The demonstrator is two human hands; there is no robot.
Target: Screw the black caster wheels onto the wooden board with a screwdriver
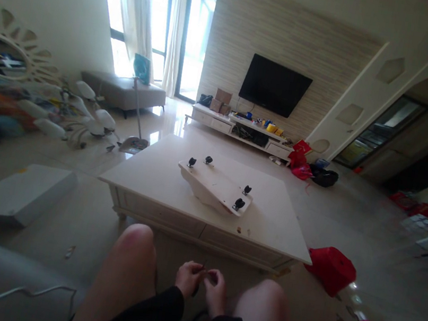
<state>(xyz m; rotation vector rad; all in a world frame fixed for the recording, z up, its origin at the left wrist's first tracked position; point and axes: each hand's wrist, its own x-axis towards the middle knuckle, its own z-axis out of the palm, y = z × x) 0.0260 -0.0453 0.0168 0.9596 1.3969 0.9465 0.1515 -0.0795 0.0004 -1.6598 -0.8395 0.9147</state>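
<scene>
We observe our left hand (188, 279) with its fingers curled round a slim dark object (195, 290), too small to identify. Our right hand (215, 289) is just beside it, thumb and fingertips drawn close together; we cannot tell whether they pinch anything. Both are between our bare knees (137, 240), near the white rectangular worktop (143, 171). On this we record an elongated off-white body (216, 185), four black casters (238, 204) uppermost.
</scene>
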